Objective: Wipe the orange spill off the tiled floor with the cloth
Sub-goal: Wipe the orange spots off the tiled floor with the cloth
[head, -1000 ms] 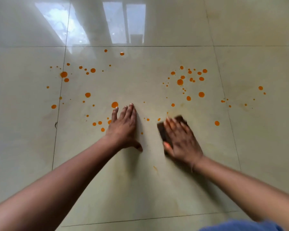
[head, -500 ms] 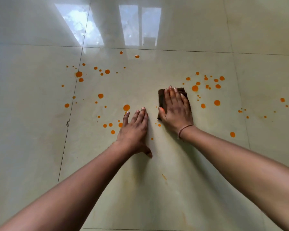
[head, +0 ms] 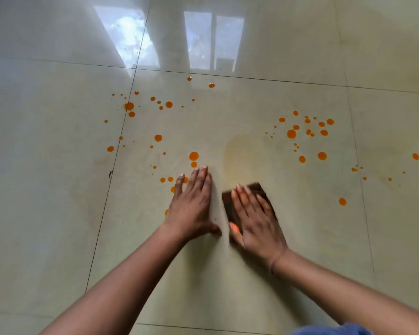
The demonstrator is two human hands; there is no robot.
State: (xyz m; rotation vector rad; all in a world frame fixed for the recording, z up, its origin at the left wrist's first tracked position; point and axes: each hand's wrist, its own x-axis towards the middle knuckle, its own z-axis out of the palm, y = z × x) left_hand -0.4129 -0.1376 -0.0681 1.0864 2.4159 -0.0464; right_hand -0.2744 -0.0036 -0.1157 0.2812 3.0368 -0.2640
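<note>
A dark brown folded cloth [head: 258, 188] lies flat on the glossy beige tiled floor [head: 228, 286], pressed down under my right hand [head: 254, 218]; only its far edge and left side show. My left hand [head: 191, 204] rests flat on the tile just left of it, fingers together, holding nothing. Orange drops are scattered in a left cluster [head: 194, 155] beyond my left fingertips and a right cluster [head: 291, 134] farther off. A pale yellowish smear [head: 240, 151] lies on the tile just beyond the cloth.
More orange drops [head: 415, 156] sit on the tile at the far right, and one lone drop [head: 342, 201] lies right of the cloth. Grout lines cross the floor. A window reflection [head: 203, 39] shines at the top. A bit of blue fabric [head: 336, 331] shows at the bottom edge.
My right hand has pulled the cloth back toward me from its far reach, leaving a yellowish smear where it passed. My left hand has stayed planted.
</note>
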